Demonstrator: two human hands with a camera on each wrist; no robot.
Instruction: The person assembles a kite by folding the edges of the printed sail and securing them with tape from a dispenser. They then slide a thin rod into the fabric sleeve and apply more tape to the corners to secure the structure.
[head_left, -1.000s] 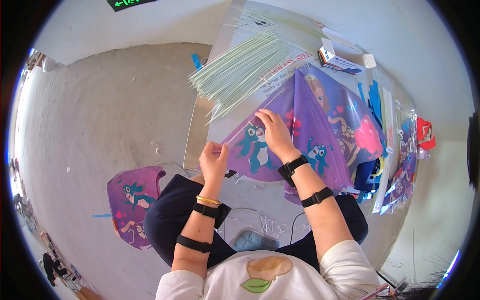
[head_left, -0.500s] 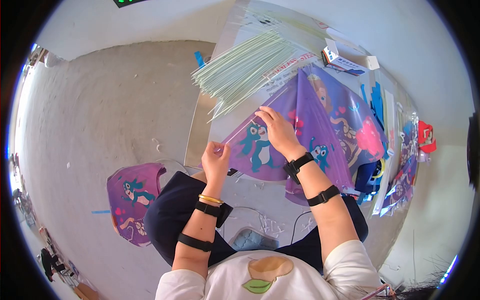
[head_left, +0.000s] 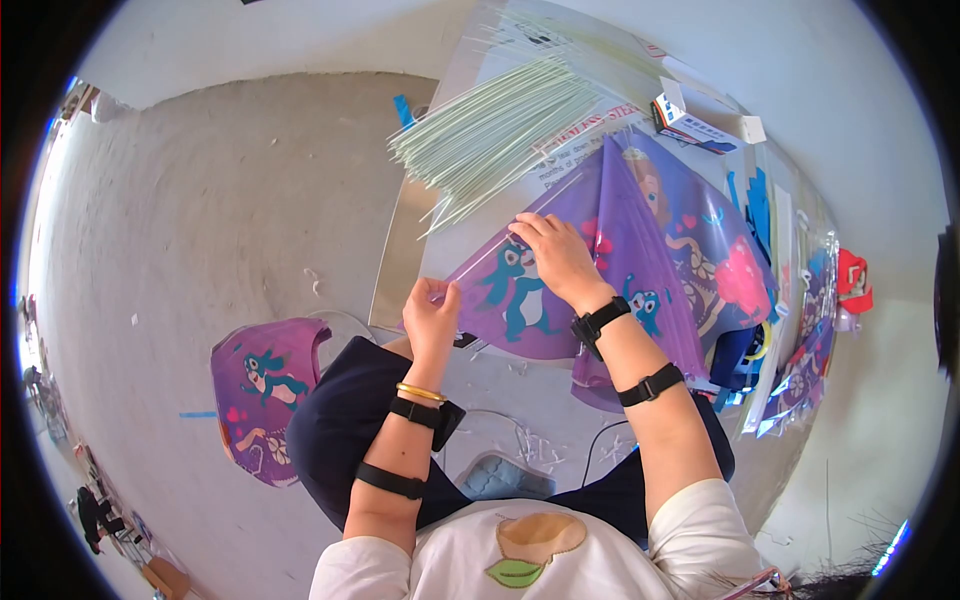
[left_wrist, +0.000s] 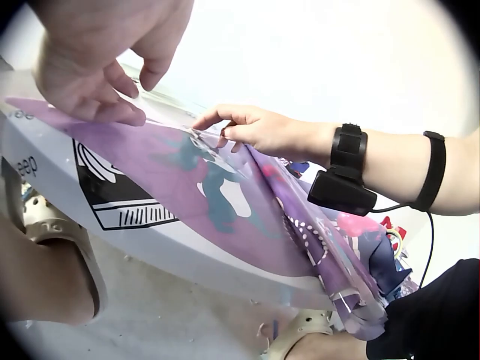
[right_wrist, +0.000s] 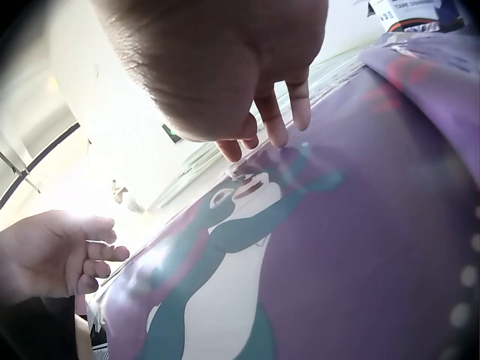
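Observation:
A purple kite-like sheet [head_left: 515, 320] with teal-and-white cartoon figures lies across the person's front, a thin pale rod [head_left: 482, 257] along its upper-left edge. At the lower end of this edge, the left hand [head_left: 431, 318] pinches the sheet with curled fingers; the left wrist view shows that hand [left_wrist: 109, 56] above the sheet's narrow end. Farther up, the right hand [head_left: 560, 262] rests fairly straight fingertips on the edge beside the rod. Its palm [right_wrist: 225, 60] hides part of the contact in the right wrist view.
Many pale thin rods [head_left: 490, 130] lie beyond the sheet on the printed board. A small open box [head_left: 695, 125] stands at the back right, with blue strips [head_left: 760, 215] nearby. Another purple piece [head_left: 265, 395] is on the floor at left.
The head view has shifted slightly. Both hands stay at about the same places along the sheet's edge, with no clear change of hold.

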